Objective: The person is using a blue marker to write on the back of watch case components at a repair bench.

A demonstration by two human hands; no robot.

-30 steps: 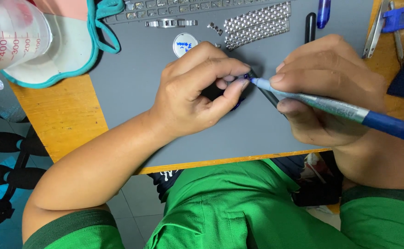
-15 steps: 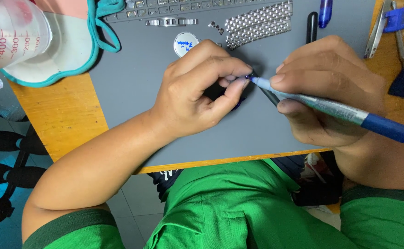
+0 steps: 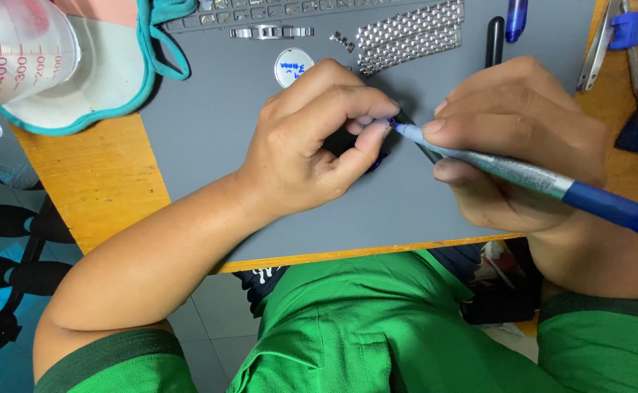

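Pen (image 3: 530, 175) long axis 4-to-10 o'clock, tip pointing 10. Right hand (image 3: 522, 138) clenched on pen; left hand (image 3: 319, 138) pinches small dark part, unclear what.

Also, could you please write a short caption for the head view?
Left hand pinches a small part on a grey mat while right hand applies a blue pen.

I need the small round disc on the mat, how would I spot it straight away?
Start at the grey mat on the wooden table. Look near its far edge, just beyond the left hand and below a short metal clasp piece. The disc is the only round, flat white thing there, marked with blue handwriting; its neighbours are silvery metal band pieces.
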